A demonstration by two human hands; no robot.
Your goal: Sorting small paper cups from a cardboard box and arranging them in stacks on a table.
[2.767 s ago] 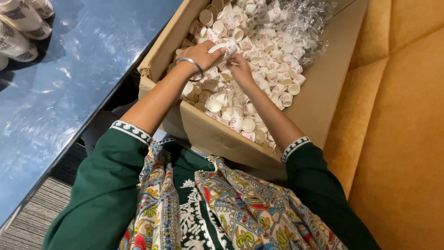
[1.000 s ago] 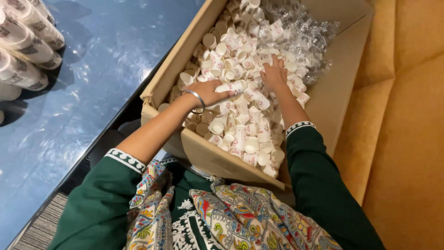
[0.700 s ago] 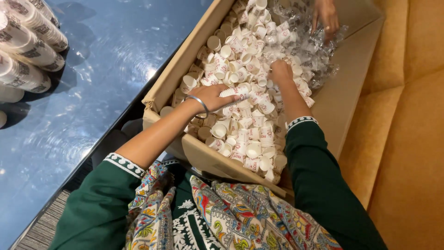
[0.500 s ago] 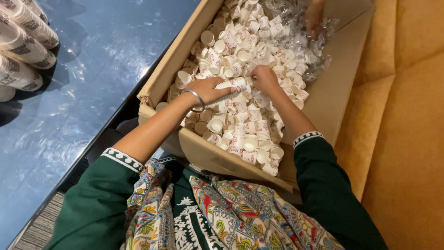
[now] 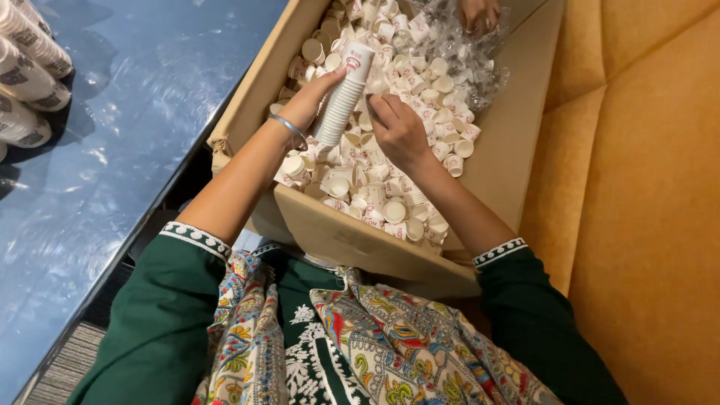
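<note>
A big cardboard box (image 5: 352, 238) rests on my lap, filled with several loose small white paper cups (image 5: 431, 86). My left hand (image 5: 309, 103), with a silver bangle at the wrist, grips a tall nested stack of white cups (image 5: 343, 94) held upright over the pile. My right hand (image 5: 400, 132) is just right of the stack's base, fingers curled down among the loose cups; whether it holds one I cannot tell. Crumpled clear plastic wrap (image 5: 465, 52) lies at the box's far end.
Another person's hand (image 5: 480, 11) reaches into the box's far end. A glossy blue table (image 5: 112, 135) lies to the left, with finished cup stacks (image 5: 26, 67) lying at its far left corner. An orange upholstered seat (image 5: 645, 187) fills the right side.
My left hand has lifted a nested cup stack upright out of the pile. My right hand has pulled back from the far cups to beside the stack's base.
</note>
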